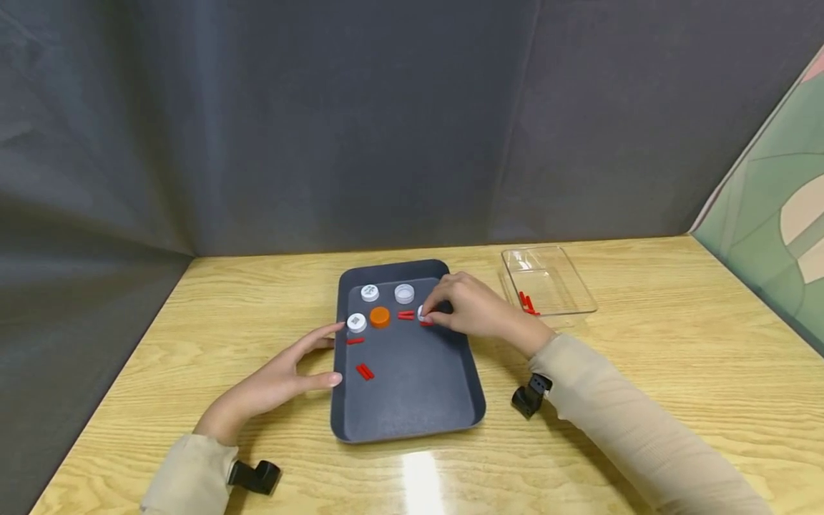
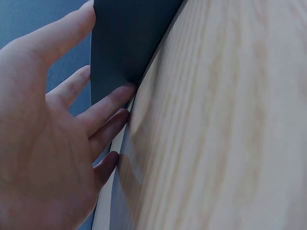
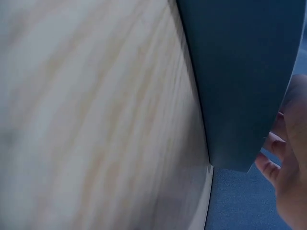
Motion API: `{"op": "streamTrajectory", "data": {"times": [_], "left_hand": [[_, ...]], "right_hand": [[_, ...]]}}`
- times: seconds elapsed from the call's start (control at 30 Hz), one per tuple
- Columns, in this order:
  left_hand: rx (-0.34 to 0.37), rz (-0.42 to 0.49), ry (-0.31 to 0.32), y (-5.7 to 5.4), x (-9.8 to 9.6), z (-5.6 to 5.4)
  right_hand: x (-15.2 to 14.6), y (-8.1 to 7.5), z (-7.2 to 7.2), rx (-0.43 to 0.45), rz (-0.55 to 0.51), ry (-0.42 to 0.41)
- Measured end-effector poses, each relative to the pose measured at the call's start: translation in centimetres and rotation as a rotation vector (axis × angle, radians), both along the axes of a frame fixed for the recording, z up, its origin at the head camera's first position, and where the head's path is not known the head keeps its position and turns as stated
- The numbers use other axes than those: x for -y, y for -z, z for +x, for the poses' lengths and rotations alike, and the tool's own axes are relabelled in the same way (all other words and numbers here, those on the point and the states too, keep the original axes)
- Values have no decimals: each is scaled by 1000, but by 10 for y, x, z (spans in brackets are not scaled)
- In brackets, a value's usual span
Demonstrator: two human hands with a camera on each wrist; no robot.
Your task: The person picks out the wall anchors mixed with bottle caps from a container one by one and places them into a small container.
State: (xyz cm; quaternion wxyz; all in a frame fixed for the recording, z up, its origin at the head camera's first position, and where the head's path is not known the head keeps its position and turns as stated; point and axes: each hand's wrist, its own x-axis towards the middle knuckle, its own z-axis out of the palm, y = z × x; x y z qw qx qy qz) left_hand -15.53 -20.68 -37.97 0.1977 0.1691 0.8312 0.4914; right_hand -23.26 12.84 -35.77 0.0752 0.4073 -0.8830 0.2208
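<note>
A dark grey tray (image 1: 412,400) lies on the wooden table, holding round caps and small red sticks. My right hand (image 1: 460,307) reaches over its right rim and pinches a mostly hidden white cap (image 1: 420,312) between thumb and index finger. A red stick (image 1: 426,325) shows just below those fingertips. At the tray's left rim, my left hand (image 1: 280,383) has its thumb and fingers spread, tips against the edge. In the left wrist view its fingers (image 2: 103,108) reach along the tray's outer wall (image 2: 124,43). The tray wall (image 3: 240,86) hides the right fingertips in the right wrist view.
Also in the tray are an orange cap (image 1: 380,317), white caps (image 1: 370,292), an upturned white cap (image 1: 404,293) and red stick pairs (image 1: 365,372). A clear plastic box (image 1: 553,279) with several red sticks (image 1: 526,302) stands right of the tray. Dark curtain (image 1: 360,129) backs the table.
</note>
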Motion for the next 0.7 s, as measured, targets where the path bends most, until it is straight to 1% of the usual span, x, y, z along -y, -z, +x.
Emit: {"op": "streamTrajectory", "data": {"times": [0.17,0.43,0.7], "left_hand": [[-3,-13,-13,1,1,1],[-8,-15,-15,1,0,1],[-4,-21,-2,1,0,0]], "right_hand": [[3,0,-4,-5,33,-21],[7,0,-6,4,137,19],[7,5,-3,12,155,14]]}}
